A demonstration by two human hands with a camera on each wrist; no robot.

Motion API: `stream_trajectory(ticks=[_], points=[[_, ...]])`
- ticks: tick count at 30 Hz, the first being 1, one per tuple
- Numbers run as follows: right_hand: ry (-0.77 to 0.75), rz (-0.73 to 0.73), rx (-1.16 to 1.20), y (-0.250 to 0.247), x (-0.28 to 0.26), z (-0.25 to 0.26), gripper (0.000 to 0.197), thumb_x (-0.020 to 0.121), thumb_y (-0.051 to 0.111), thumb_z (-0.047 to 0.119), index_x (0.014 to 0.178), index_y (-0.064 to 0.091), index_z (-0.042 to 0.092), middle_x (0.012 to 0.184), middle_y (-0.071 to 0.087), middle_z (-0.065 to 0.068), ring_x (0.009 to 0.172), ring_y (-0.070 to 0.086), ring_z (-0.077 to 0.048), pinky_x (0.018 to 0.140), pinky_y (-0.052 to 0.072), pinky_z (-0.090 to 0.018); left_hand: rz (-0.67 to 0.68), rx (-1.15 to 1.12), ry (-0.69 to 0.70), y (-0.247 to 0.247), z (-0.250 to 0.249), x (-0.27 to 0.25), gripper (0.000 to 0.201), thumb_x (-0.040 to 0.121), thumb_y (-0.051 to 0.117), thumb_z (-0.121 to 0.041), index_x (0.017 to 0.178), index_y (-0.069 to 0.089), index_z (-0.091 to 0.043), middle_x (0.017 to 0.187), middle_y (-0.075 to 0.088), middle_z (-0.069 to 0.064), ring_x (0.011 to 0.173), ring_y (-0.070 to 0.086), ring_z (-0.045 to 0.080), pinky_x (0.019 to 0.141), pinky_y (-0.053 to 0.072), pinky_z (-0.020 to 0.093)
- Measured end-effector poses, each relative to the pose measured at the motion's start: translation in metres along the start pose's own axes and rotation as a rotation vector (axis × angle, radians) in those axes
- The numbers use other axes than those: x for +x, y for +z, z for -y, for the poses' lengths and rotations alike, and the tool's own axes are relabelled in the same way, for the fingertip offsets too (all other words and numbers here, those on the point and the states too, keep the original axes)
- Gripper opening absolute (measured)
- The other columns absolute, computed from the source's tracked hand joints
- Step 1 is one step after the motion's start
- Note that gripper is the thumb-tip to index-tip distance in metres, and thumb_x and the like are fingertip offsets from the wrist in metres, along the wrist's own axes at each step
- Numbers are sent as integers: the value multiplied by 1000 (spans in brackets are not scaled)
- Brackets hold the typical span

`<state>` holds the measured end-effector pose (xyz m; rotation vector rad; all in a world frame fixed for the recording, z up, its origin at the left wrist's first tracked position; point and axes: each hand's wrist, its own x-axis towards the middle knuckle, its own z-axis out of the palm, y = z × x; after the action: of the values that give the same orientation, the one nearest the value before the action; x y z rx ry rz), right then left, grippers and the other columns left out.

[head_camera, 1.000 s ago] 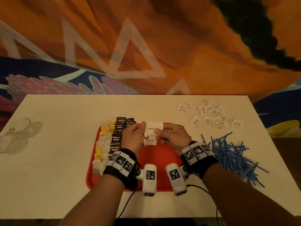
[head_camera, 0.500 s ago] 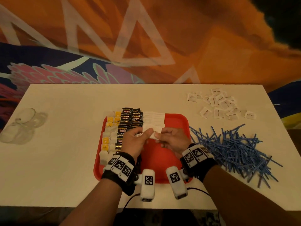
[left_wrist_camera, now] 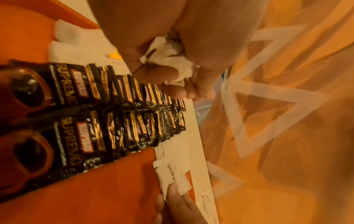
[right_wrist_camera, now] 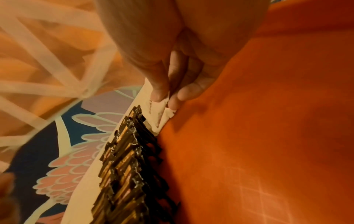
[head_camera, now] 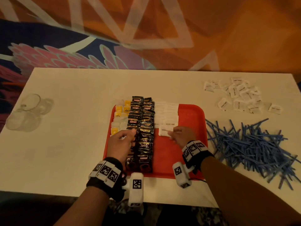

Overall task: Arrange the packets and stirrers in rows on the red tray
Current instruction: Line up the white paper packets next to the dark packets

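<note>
A red tray point(head_camera: 187, 152) holds rows of yellow and white tea packets point(head_camera: 120, 115), two rows of black coffee packets point(head_camera: 145, 128) and two rows of white sugar packets point(head_camera: 166, 111). My right hand point(head_camera: 172, 132) pinches a white brown-sugar packet point(head_camera: 164, 132) by its right edge at the near end of the sugar rows; the pinch shows in the right wrist view point(right_wrist_camera: 162, 109). My left hand point(head_camera: 128, 136) hovers over the black rows and grips a few crumpled white packets point(left_wrist_camera: 168, 60) in its palm. Blue stirrers point(head_camera: 249, 144) lie heaped on the table right of the tray.
A loose pile of white packets point(head_camera: 237, 95) lies at the table's far right. Clear glass cups point(head_camera: 26, 111) lie at the left edge. The right half of the tray is bare red. A patterned orange and blue wall stands behind the white table point(head_camera: 73, 144).
Both hands held a packet together over the tray; now they have parted. The left hand has moved left over the black rows, and the right hand holds the packet low at the row's end.
</note>
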<state>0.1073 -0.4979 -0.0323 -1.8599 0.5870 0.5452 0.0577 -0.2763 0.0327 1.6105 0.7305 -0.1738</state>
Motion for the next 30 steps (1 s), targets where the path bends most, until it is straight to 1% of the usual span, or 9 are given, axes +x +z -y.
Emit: stream_trajectory(ticks=[4,9,13,15,19,21,23,25,30], points=[[3,-7,-73,17,15,8,33,82,77,26,110,68,14,107,72,-5,99,69,-21,91,55,-43,-21,3,15,-14,2,5,23,93,68,-27,74,68,-14,61,61,-5,51,55,4,43,42,16],[-15,-73,-197,31,31,14,31,85,74,28,111,69,11,106,70,0,103,64,-16,98,50,-36,-45,8,16,-27,4,11,25,92,68,-26,83,70,-3,61,58,2,49,50,7,45,41,21],[-26,-181,-339,36,35,13,20,81,77,34,81,63,19,92,64,7,85,60,-11,69,49,-24,-48,13,10,-32,6,16,26,93,68,-27,79,69,-4,54,57,-4,51,48,12,51,39,25],[-23,-206,-322,38,34,11,24,79,79,33,77,59,19,86,64,5,76,60,-10,59,47,-22,-45,18,12,-33,6,18,26,93,68,-26,77,69,-6,55,58,-4,53,48,14,50,38,25],[-79,-231,-346,34,31,11,27,80,77,32,81,53,20,79,61,4,67,58,-8,52,43,-22,-38,24,5,-32,7,21,28,93,68,-28,78,67,-3,55,56,-3,55,47,14,50,37,26],[-222,-179,-421,35,31,13,23,85,72,26,83,50,21,76,58,5,68,56,-10,55,40,-23,-29,14,-11,-31,8,22,30,93,68,-29,79,67,-2,56,56,-2,53,46,14,50,36,26],[-349,-106,-468,38,30,15,15,87,68,13,90,56,21,84,53,5,77,52,-12,68,43,-26,-20,2,-23,-30,9,23,33,93,68,-31,81,67,-1,57,57,0,52,47,12,50,36,26],[-378,-52,-524,41,31,16,19,89,64,7,102,64,20,96,49,4,87,50,-11,78,42,-25,-17,-16,-32,-30,10,23,35,93,68,-32,86,67,2,60,57,1,52,49,11,49,36,25],[-362,-68,-482,38,29,16,29,89,65,5,111,69,22,107,56,4,94,52,-8,83,37,-18,10,-74,-58,-27,8,20,33,93,67,-28,94,67,5,71,59,4,55,53,8,42,39,20]])
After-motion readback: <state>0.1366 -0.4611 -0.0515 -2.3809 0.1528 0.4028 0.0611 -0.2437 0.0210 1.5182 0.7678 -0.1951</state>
